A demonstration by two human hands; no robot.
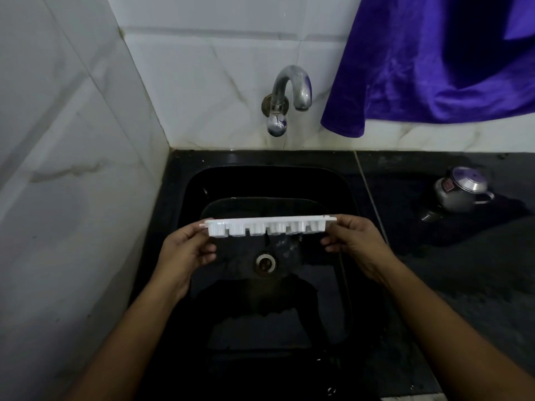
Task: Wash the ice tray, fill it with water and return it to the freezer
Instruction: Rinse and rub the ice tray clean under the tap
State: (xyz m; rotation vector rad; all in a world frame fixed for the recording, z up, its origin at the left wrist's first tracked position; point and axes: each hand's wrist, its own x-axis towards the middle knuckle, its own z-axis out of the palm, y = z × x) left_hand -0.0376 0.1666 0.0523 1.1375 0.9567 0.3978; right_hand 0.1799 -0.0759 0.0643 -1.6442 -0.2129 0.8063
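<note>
Left hand (185, 250) pinches the left end of the white ice tray (270, 225); right hand (354, 241) pinches the right end, thumbs on the near side, fingers curled under. Tray is held level, long side toward the camera, cell undersides visible, in the air above the black sink (335, 180). Drain (265, 262) lies at 6 o'clock from the tray, basin wet around it. Curved metal tap (291, 91) stands at 12 o'clock on the tiled wall, well apart from the tray; whether water runs cannot be told. Tiled side wall (66, 169) stands close at 9 o'clock. At 3 o'clock, a small pressure cooker (460, 191) sits on the dark countertop (477, 270). Purple cloth (434, 68) hangs at 1 o'clock. Space between tray and tap is open.
</note>
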